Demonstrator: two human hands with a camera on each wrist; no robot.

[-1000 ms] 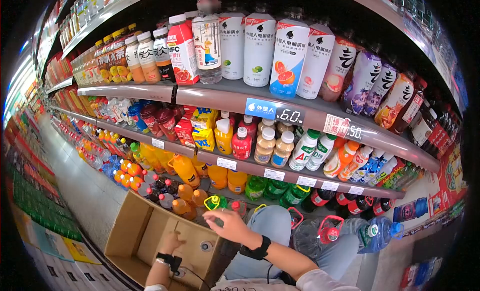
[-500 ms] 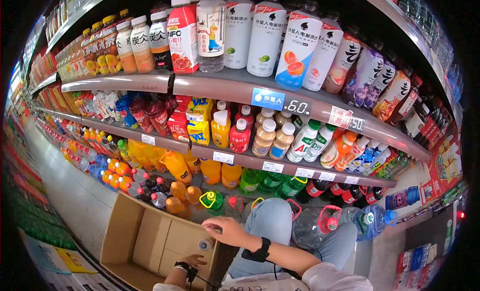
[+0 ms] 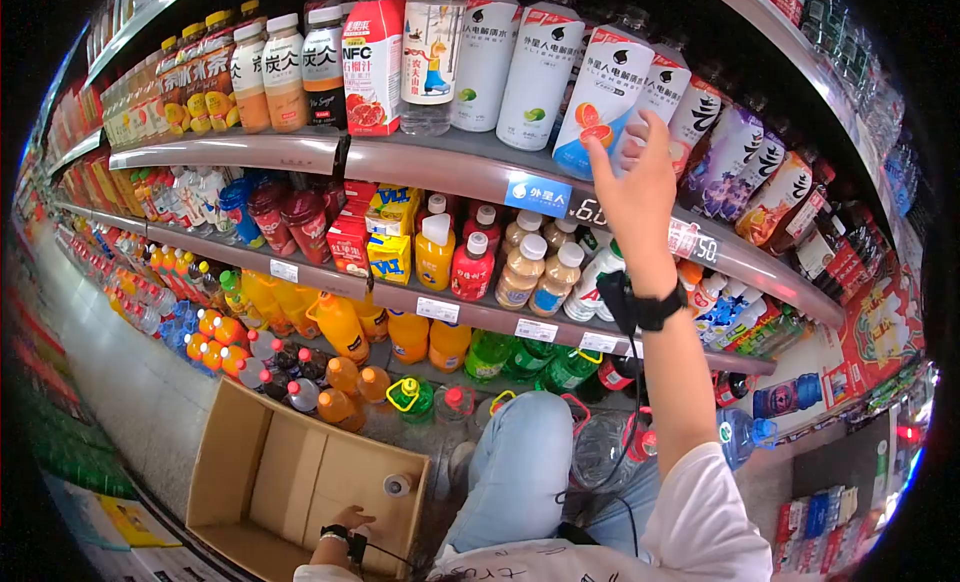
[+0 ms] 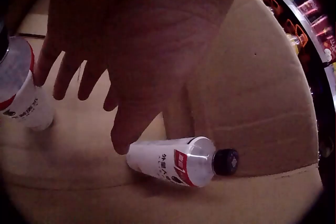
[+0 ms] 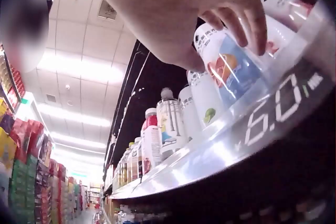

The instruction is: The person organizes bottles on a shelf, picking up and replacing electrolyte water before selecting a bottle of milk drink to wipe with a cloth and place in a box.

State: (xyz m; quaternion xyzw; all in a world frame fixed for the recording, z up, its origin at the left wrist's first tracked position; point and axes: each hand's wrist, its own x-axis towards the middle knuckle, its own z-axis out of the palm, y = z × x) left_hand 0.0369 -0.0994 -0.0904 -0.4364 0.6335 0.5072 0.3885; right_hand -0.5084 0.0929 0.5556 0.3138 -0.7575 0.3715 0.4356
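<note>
One blue-and-white bottle, long axis upright, beyond right hand, thumb and fingers apart, contact unclear; left hand farther, fingers spread.

This is a shop, by its look a supermarket: drink bottles stand in close rows on tiered shelves, whose edges carry white price tags and a price display reading 6.0. Packaged goods line the aisle opposite, beneath a panelled ceiling with bright strip lights.
</note>
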